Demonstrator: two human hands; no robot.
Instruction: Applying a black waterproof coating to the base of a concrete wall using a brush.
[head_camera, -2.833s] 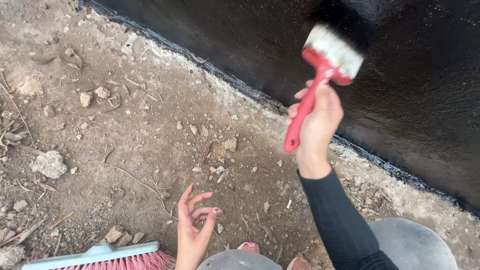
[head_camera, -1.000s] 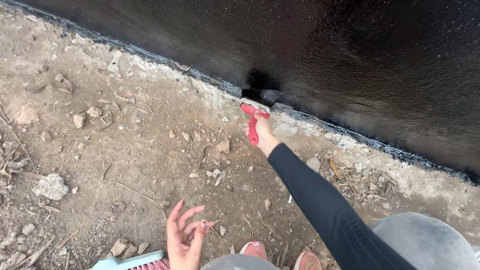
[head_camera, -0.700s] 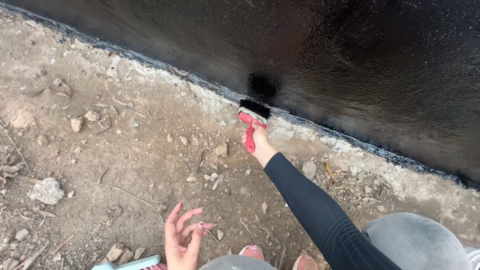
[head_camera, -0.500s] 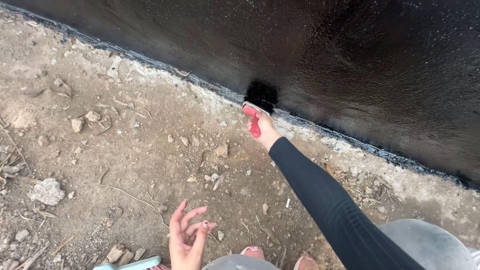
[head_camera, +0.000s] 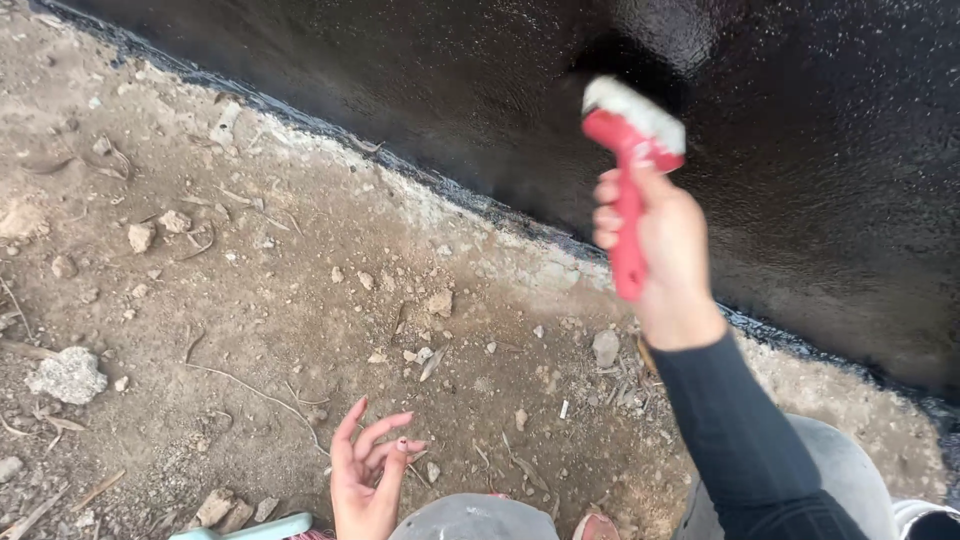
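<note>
My right hand (head_camera: 660, 245) grips the red handle of a wide paint brush (head_camera: 630, 150), raised with its dark bristles against the glossy black coated wall (head_camera: 800, 120). A black sleeve covers that arm. Low in the picture my left hand (head_camera: 365, 475) hangs empty above the dirt, palm up and fingers spread. The wall's black coating ends in a line along the pale concrete footing (head_camera: 480, 215).
Bare dirt ground (head_camera: 250, 300) is strewn with small stones, twigs and a larger pale rock (head_camera: 68, 375) at the left. A light blue broom head (head_camera: 250, 528) peeks in at the bottom edge. My grey-clad knees (head_camera: 480, 518) show at the bottom.
The right hand has lifted the brush from the wall's base near the footing up and to the right onto the higher wall. The left hand has stayed put, fingers spread.
</note>
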